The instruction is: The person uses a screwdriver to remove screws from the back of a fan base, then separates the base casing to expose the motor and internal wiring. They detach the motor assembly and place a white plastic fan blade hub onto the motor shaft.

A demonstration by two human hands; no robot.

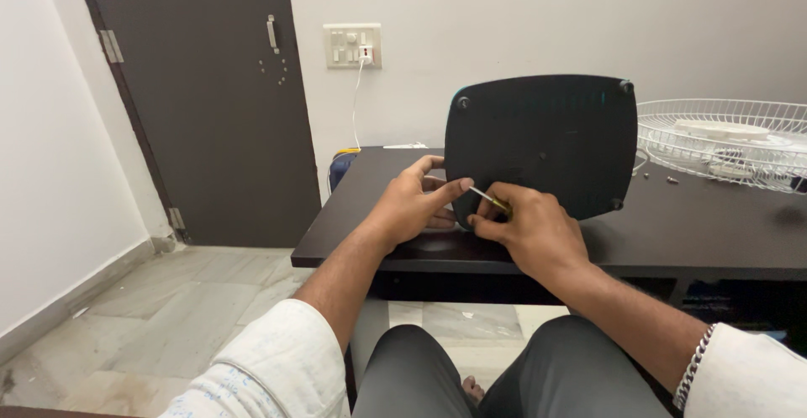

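Steadying black fan base [542,145] upright on dark table [706,233], frame centre, we curl left hand [412,204] round lower-left edge. Right hand [530,229] pinches small screwdriver [490,200] at underside. Two screws [660,178] lie loose beside white fan grille [723,141], right; remaining fasteners unclear.

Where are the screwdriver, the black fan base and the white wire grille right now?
screwdriver [489,199]: head view, on its thin metal shaft.
black fan base [542,141]: head view, middle of its flat underside.
white wire grille [740,136]: head view, on its wire rim, right of the base.
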